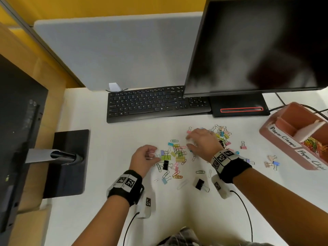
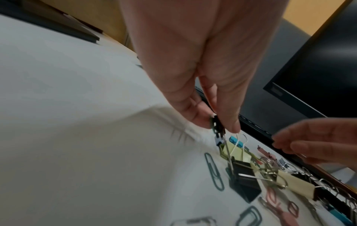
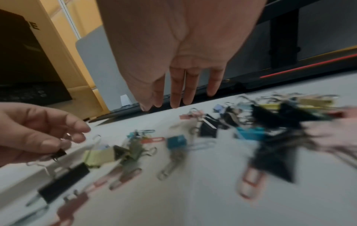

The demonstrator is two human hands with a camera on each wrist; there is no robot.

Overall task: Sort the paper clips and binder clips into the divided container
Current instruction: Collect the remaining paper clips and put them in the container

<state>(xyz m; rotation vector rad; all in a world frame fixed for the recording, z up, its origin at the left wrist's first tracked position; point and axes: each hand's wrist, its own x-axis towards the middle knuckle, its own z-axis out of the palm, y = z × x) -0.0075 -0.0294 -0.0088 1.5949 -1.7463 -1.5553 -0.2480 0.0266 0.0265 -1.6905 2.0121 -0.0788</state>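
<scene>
On the white desk (image 1: 110,139), in front of the black keyboard (image 1: 150,103), lies a scattered heap of mixed clips (image 1: 174,153): coloured and black binder clips tangled with wire paper clips. Using that heap as the landmark, my left hand (image 1: 143,159) sits at its left edge, thumb and fingers curled and pinching a small black binder clip (image 2: 217,123) just clear of the desk; its wire handles seem caught among other clips beneath it. My right hand (image 1: 200,142) hovers low over the heap's right side with fingers straight and relaxed, holding nothing that I can see, though the right wrist view is blurred.

Well to the right of the heap, at the desk's edge, stands the pink divided container (image 1: 276,128). Its front labels read "Paper Clamps" and "Paper Clips"; the compartment behind the paper-clip label already holds a bundle of coloured paper clips (image 1: 314,144). I cannot see whether the clamp compartment holds anything.

I judge the sorting is only partly done, since most clips are still on the desk, and the step in hand is picking out one binder clip. The next move probably calls for freeing it from its neighbours, then carrying it right, across the heap, to the clamp compartment. My free right hand could gather another clip meanwhile.
</scene>
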